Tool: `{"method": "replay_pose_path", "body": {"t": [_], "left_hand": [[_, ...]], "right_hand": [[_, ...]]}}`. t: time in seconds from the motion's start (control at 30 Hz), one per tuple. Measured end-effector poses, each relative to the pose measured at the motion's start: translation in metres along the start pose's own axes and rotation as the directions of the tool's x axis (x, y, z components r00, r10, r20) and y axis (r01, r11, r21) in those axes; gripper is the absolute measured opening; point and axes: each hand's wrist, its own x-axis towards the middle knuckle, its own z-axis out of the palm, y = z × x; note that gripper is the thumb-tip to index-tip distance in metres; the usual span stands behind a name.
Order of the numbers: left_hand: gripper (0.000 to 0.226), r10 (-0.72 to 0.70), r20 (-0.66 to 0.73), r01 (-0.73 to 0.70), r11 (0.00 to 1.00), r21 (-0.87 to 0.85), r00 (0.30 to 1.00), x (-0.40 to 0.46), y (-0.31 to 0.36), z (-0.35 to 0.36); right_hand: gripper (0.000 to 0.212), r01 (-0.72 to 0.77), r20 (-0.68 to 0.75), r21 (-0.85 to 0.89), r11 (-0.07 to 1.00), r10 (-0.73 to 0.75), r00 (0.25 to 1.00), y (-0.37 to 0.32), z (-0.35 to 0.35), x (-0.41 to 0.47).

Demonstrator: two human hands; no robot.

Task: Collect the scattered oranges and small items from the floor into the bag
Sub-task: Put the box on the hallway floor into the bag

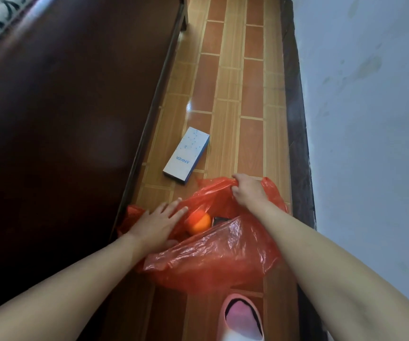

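R grip (246, 190) clamped on bag (223, 257) rim, L grip (160, 223) flat; orange (198, 222) half-hidden inside.

Soft, even indoor light; wide-angle view with slight overall softness.
Glare spot on the floor (190, 107) tiles; faint sheen on the bag (223, 257). Dark bed frame (63, 143) underexposed, with hazy reflection. Straight lines bow towards edges; forearms stretched at the corners.

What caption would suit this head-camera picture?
Right hand grips the red bag open, left hand rests at its mouth, an orange inside.
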Motion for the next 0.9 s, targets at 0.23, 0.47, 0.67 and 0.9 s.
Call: {"method": "replay_pose_path", "body": {"t": [0.23,0.47,0.67,0.9], "left_hand": [[0.086,-0.191,0.029,0.193,0.957,-0.218,0.981,-0.005,-0.009,0.002],[0.078,-0.203,-0.11,0.154,0.926,-0.344,0.973,-0.003,0.01,-0.021],[0.117,-0.1,0.075,0.117,0.96,-0.256,0.992,-0.018,0.014,-0.014],[0.147,-0.087,0.248,0.119,0.986,-0.12,0.965,-0.028,0.0,0.009]], "right_hand": [[0.052,-0.015,-0.084,0.052,0.999,0.019,0.996,0.008,0.006,-0.004],[0.086,0.284,-0.258,-0.091,0.955,-0.298,0.919,-0.007,0.012,-0.06],[0.138,0.384,0.023,-0.088,0.919,-0.383,0.923,-0.029,0.025,-0.106],[0.142,0.308,0.097,-0.084,0.948,-0.3,0.949,0.029,0.044,-0.167]]}}
